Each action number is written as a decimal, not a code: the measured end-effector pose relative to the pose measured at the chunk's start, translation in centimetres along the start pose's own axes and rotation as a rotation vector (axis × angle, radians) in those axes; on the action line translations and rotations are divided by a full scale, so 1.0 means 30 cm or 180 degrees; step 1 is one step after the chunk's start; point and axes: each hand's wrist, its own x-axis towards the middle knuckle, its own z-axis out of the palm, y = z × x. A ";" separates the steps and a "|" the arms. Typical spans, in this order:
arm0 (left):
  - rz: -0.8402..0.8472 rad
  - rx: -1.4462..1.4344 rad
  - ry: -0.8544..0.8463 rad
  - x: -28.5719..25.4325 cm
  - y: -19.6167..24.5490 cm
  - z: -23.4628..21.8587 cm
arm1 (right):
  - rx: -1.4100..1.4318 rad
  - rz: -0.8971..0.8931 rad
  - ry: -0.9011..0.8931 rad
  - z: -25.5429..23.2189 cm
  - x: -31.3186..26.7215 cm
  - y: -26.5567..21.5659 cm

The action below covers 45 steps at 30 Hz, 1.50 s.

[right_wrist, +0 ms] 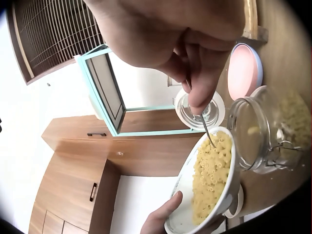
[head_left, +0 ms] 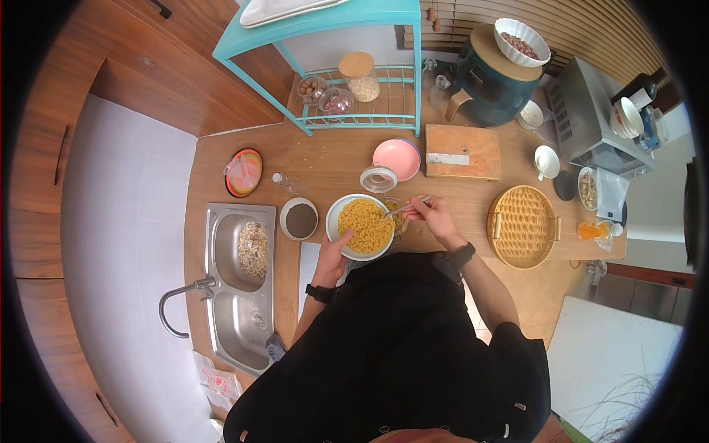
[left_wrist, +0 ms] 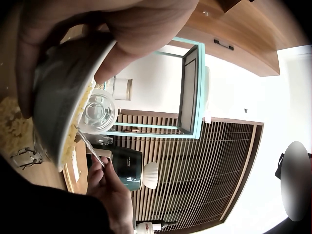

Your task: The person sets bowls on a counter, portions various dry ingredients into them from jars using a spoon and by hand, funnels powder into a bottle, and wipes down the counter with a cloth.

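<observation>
My left hand [head_left: 334, 258] grips the rim of a white bowl [right_wrist: 181, 182], thumb inside the edge and fingers beneath. The bowl tilts toward a glass clip-top jar [right_wrist: 251, 134] and holds yellow macaroni [head_left: 365, 225]. In my right hand [head_left: 437, 219], fingers and thumb pinch a slim metal utensil [left_wrist: 91, 146]; its far end is buried in the macaroni, so its kind is hidden. The jar stands at the bowl's right side, its clear lid [head_left: 378, 179] swung back, with macaroni inside. In the right wrist view the jar's mouth sits close beside the bowl's rim.
A pink bowl [head_left: 397, 159] stands behind the lid, near a wooden board [head_left: 463, 152]. To the left are a bowl of dark contents [head_left: 300, 219], a small bottle [head_left: 286, 182] and the double sink [head_left: 213, 258]. A woven tray [head_left: 523, 227] lies at right. A turquoise rack [head_left: 317, 29] rises behind.
</observation>
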 end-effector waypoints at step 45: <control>0.0033 0.0202 0.0113 -0.020 0.023 0.015 | 0.0141 0.0098 0.0103 -0.013 -0.009 -0.019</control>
